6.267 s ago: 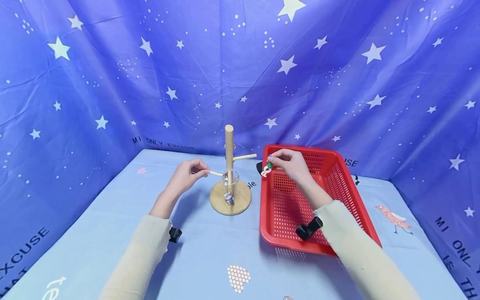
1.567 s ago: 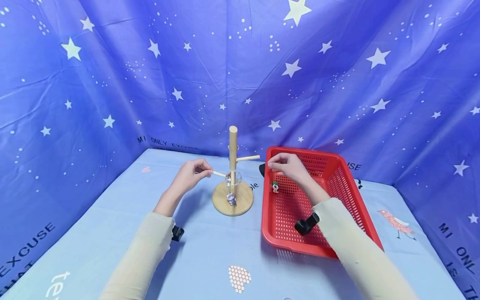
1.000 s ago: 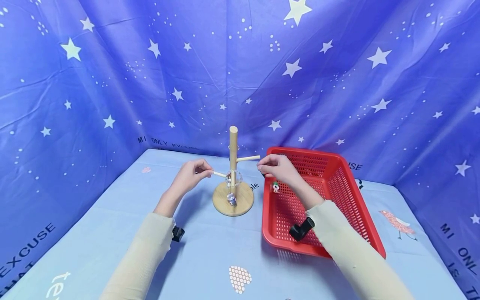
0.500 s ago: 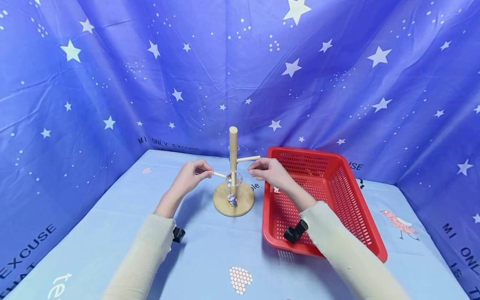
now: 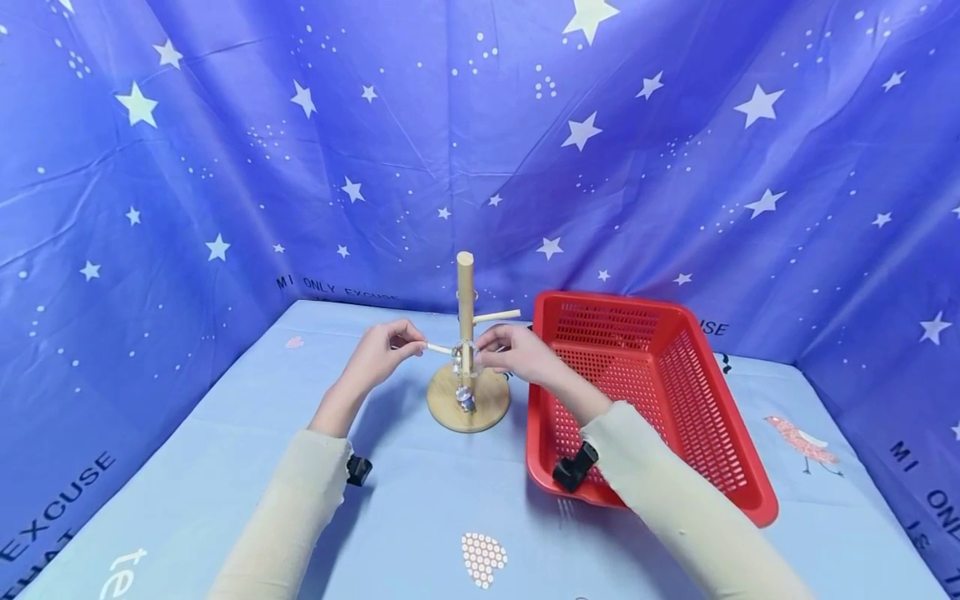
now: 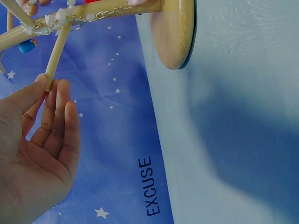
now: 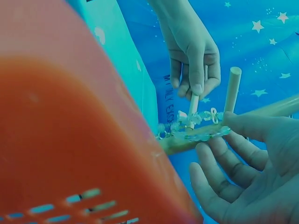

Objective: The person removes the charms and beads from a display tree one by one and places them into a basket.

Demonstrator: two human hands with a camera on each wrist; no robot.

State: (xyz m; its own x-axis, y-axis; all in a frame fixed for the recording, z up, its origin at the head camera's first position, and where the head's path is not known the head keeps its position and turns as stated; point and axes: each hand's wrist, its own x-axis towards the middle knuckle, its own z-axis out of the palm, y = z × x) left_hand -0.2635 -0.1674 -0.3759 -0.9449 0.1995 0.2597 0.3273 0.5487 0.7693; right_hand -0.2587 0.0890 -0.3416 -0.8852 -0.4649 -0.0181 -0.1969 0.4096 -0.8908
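A wooden stand [image 5: 466, 292] with pegs rises from a round base [image 5: 483, 412]. My left hand [image 5: 382, 350] pinches the tip of its left peg [image 6: 57, 53] between thumb and fingers. Around the front peg hangs a clear beaded bracelet [image 7: 201, 136], with a small grey-blue charm [image 5: 465, 399] below it. My right hand [image 5: 517, 354] has come to the bracelet's right side, thumb and index finger pinching its beads while the other fingers spread loosely in the right wrist view. The upper right peg [image 5: 497, 316] sticks out above that hand.
A red perforated basket [image 5: 536, 450] stands right of the stand, under my right forearm. Behind the post part of another thin ring [image 5: 476, 295] shows, and a blue charm [image 6: 28, 46] appears in the left wrist view. A starry blue curtain [image 5: 405, 167] encloses the table.
My right hand released a small green-and-white charm piece into the basket, then moved left to the bracelet on the front peg. My left hand kept its pinch on the left peg.
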